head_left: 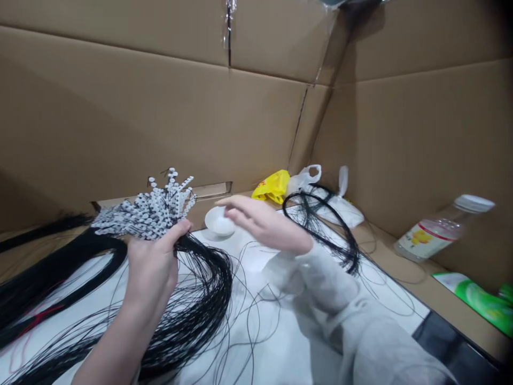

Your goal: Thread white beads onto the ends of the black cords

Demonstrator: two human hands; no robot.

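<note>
My left hand (150, 262) is closed round a bundle of black cords (216, 278), just below their ends. Many small white beads (146, 214) are strung on those ends and fan out above the fist. The cords loop to the right and hang down over the white surface. To the right, my right hand (262, 222) hovers with its fingers stretched out to the left, slightly blurred, with nothing visible in them. Behind its fingertips stands a small white bowl (219, 222); I cannot make out its contents.
Another thick black cord bundle (52, 262), with red thread, lies at left. A coil of black cord (344, 230) rests at right by a yellow bag (272, 187) and clear plastic bags (344, 211). A bottle (435, 232) and green packet (476, 297) lie beyond. Cardboard walls (160, 117) enclose the table.
</note>
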